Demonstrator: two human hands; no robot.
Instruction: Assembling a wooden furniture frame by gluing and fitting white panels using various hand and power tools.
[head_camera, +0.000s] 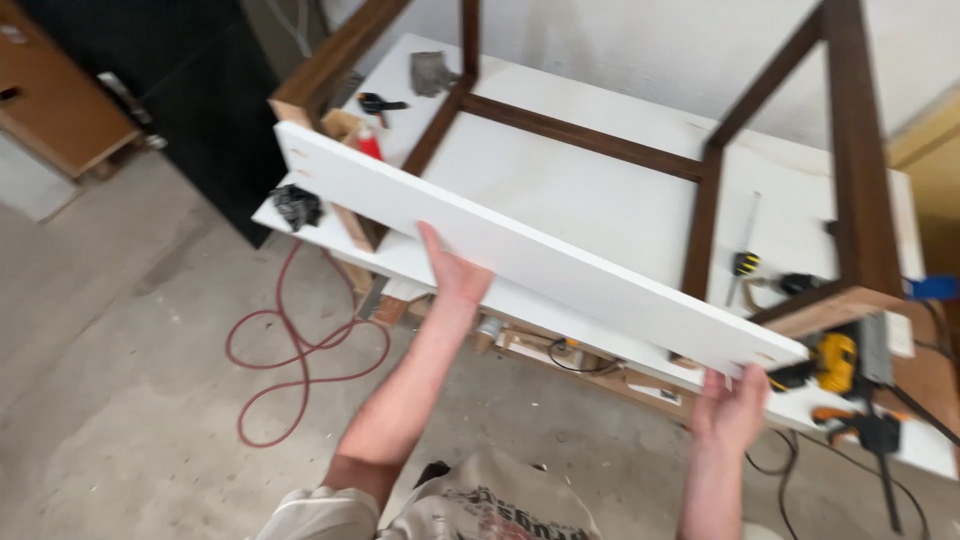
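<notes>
Board: long white board (540, 255) is held edge-up and slanted across the front of the white worktable (600, 200), its far end up at the left and its near end low at the right; small holes are seen in the face near both ends
Left hand: left hand (455, 270) is pressed flat against the board's face near its middle, fingers together and pointing up, palm on the panel; nothing is gripped
Right hand: right hand (735, 405) is placed under the board's lower right corner, fingers raised and slightly apart, their tips touching the bottom edge; whether they are closed around the edge cannot be told
Frame: dark brown wooden frame (700, 190) is stood on the worktable just behind the board, with the board's ends lying against its front corners
Table items: red-capped bottle (370, 143) and black clamp (380, 103) are seen near the left corner, a grey cloth (432, 72) farther back, a yellow-and-black handled tool (743, 265) on the right side
Right edge: yellow power tool (835, 362) is set just beside the right hand, on the table's near right corner
Floor: red cord (290, 350) is looped on the concrete floor (110, 330) below the table's left end
</notes>
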